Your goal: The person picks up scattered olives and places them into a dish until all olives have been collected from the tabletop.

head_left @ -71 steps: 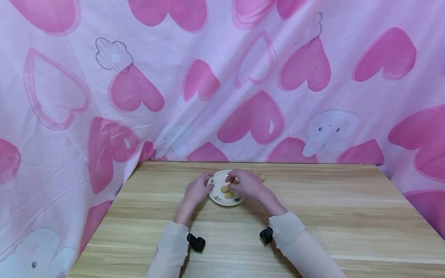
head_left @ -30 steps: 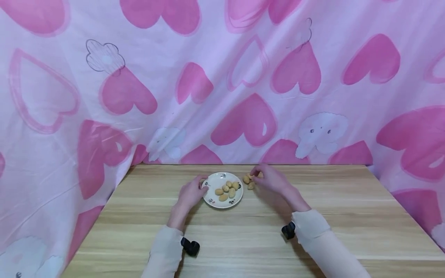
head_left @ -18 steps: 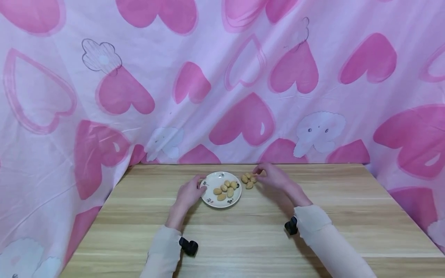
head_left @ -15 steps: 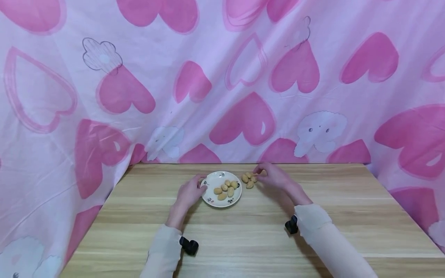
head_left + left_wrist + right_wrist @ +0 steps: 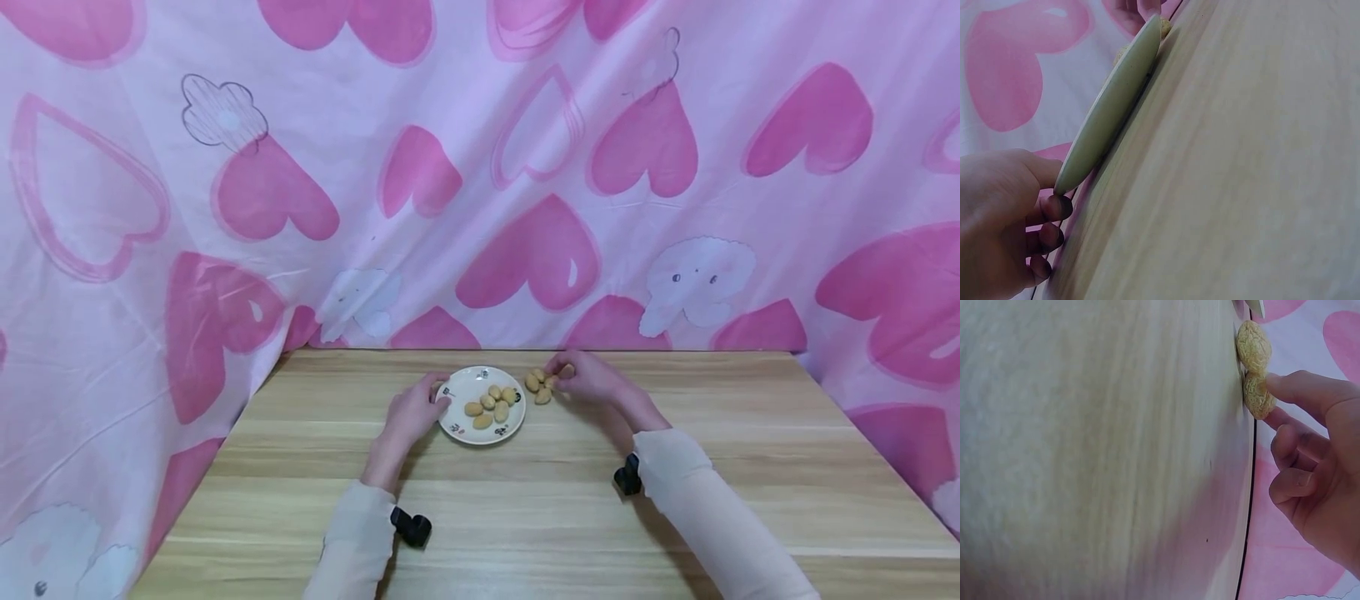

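Observation:
A small white plate (image 5: 472,383) with printed pictures on it rests on the table, several wrinkled tan, oval nuts (image 5: 501,411) lying on its right half. My left hand (image 5: 411,410) holds the plate's left rim; in the left wrist view its thumb is over the edge and its curled fingers (image 5: 1040,240) are under it. Right of the plate lies a small cluster of similar nuts (image 5: 542,395). There my right hand (image 5: 594,380) pinches one nut (image 5: 1259,394) between thumb and index finger, another nut (image 5: 1254,347) just beyond it. The other right fingers curl toward the palm.
The wood-grain table (image 5: 525,517) ends just behind the plate and nuts. A pink and white curtain (image 5: 525,167) with hearts hangs at its back edge and continues around the sides. Black wrist cameras (image 5: 412,527) sit at both cuffs.
My right hand was over the plate, then moved right to the loose nuts, where its fingertips have settled on one. My left hand has stayed at the plate's rim.

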Tool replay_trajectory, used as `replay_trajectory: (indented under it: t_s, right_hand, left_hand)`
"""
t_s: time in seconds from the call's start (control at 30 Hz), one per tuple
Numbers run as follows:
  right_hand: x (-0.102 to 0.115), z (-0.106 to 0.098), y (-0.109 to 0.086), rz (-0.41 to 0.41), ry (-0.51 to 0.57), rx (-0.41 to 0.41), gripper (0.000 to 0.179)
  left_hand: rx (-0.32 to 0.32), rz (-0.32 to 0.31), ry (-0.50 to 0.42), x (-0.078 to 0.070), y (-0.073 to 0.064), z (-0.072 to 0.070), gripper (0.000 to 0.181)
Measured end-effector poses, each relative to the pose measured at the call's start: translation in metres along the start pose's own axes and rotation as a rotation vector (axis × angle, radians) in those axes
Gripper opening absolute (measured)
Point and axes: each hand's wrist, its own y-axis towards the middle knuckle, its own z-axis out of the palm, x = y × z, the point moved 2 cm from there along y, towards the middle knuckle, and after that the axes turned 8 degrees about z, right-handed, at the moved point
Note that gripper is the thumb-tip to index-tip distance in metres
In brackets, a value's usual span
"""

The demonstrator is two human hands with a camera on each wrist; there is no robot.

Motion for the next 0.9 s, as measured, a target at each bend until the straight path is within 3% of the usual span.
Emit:
replay_trajectory:
  t_s: [0.27, 0.53, 0.9]
  right_hand:
    - [-0.0041, 0.0025, 0.0032, 0.020, 0.024, 0.004, 0.021]
    - [-0.0030, 0.0033, 0.0041, -0.023, 0.022, -0.037, 0.021]
    - [0.0030, 0.0012, 0.0003, -0.018, -0.013, -0.068, 0.020]
  left_hand:
    - [-0.003, -0.006, -0.002, 0.0000, 0.0006, 0.0008, 0.044]
    - [-0.005, -0.020, -0.003, 0.0014, 0.0002, 0.0003, 0.044]
    - [-0.017, 0.006, 0.010, 0.0006, -0.0005, 0.0015, 0.043]
